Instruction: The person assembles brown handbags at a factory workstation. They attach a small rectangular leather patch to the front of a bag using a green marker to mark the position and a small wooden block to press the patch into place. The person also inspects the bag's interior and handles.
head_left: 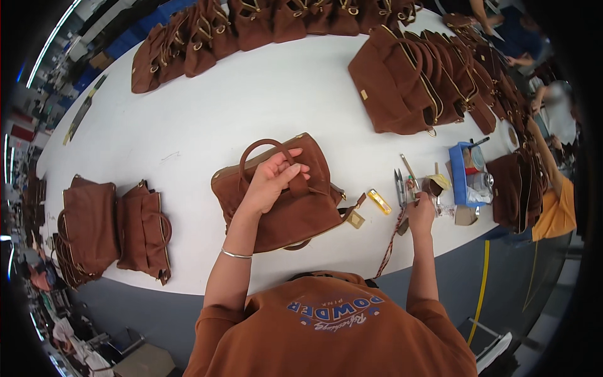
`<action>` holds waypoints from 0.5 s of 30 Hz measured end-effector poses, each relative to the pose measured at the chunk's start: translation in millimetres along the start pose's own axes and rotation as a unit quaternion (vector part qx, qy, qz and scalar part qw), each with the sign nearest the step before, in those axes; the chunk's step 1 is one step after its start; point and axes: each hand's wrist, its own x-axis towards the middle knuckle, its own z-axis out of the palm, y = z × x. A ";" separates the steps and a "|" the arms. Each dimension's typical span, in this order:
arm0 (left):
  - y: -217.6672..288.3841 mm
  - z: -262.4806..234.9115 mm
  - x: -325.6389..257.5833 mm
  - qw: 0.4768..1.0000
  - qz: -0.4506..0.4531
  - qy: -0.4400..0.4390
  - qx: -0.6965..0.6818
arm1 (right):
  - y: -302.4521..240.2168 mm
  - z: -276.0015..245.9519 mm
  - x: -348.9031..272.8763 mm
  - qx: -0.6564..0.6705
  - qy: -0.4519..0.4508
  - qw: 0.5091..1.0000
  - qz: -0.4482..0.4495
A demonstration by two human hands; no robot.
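Scanning from the left edge, I see two brown suede handbags [110, 229] lying flat near the rim of the white table [207, 113], well apart from the work in hand. A row of more brown bags [207, 34] lines the far side.

At the middle lies the brown handbag [282, 195] I care about, flat on its side just in front of me, its looped handle [260, 151] arching toward the far side. My left hand [270, 182] rests on top of it, fingers curled closed around a strap or flap at the upper face, thumb wrapped over. I judge the bag soft and floppy, light, with a napped surface that grips well and will not slide; it would sag if lifted by one corner, so the handle or the stiffer zip edge is where I would take hold. A small brass tag [355, 219] hangs off its right corner.

Further right, a yellow lighter [379, 201] lies on the table, then scissors [399, 186]. My right hand [421, 210] is closed around something small by a braided reddish cord [391, 242] that trails off the table edge; what it pinches I cannot tell. Beyond it stand a blue tray [457, 173] of small items and a large stack of brown bags [414, 78]. Another person in an orange top [556, 210] is at the far right.
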 end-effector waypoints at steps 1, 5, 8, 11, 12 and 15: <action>0.2 -2.3 -2.2 1.000 -0.003 -0.002 -0.003 | -7.4 -2.6 2.4 0.017 0.017 1.000 -0.014; -7.9 -9.5 -3.8 1.000 0.005 -0.008 -0.015 | -47.6 -23.5 11.0 0.177 0.045 0.983 -0.029; -8.4 -9.0 -1.3 1.000 -0.003 -0.005 -0.015 | -104.5 -41.4 17.7 0.417 0.001 0.909 -0.015; -10.2 -10.0 -0.5 1.000 -0.012 0.003 -0.018 | -180.7 -59.7 13.6 0.594 -0.112 0.796 -0.012; -9.1 -9.7 -1.2 1.000 -0.016 0.005 -0.013 | -203.5 -62.4 10.4 0.617 -0.146 0.774 -0.011; -5.7 -8.0 -2.2 1.000 -0.015 0.004 -0.007 | -248.7 -46.7 6.2 0.648 -0.221 0.729 -0.009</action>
